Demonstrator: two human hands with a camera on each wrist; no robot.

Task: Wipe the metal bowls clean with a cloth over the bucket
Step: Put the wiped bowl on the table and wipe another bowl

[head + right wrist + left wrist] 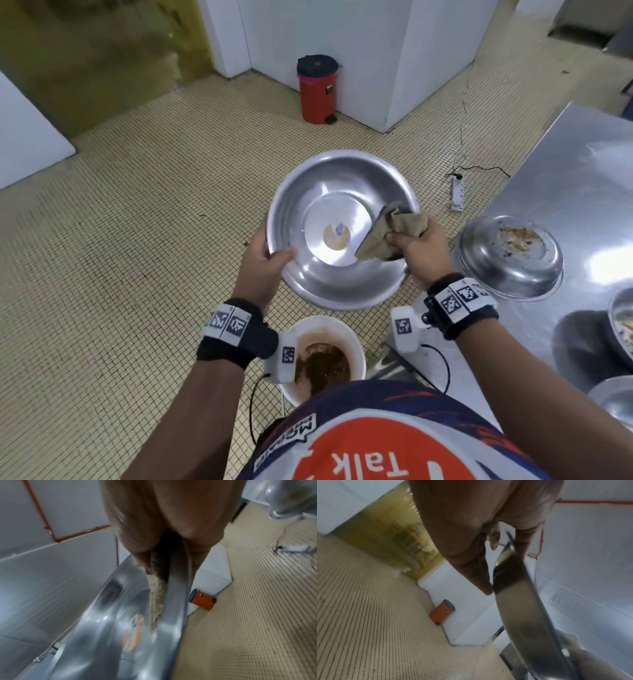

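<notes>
A large metal bowl is held tilted above the floor, its inside shiny with a round yellow sticker on the bottom. My left hand grips its left rim, thumb inside; the left wrist view shows the rim edge-on between thumb and fingers. My right hand clutches a beige cloth against the bowl's right inner wall; the right wrist view shows the cloth hanging over the bowl. A white bucket with brown slop stands below, near my body.
A steel table on the right carries a dirty metal bowl and parts of two more at the frame edge. A red pedal bin stands by the white wall. A power strip and cable lie on the tiled floor.
</notes>
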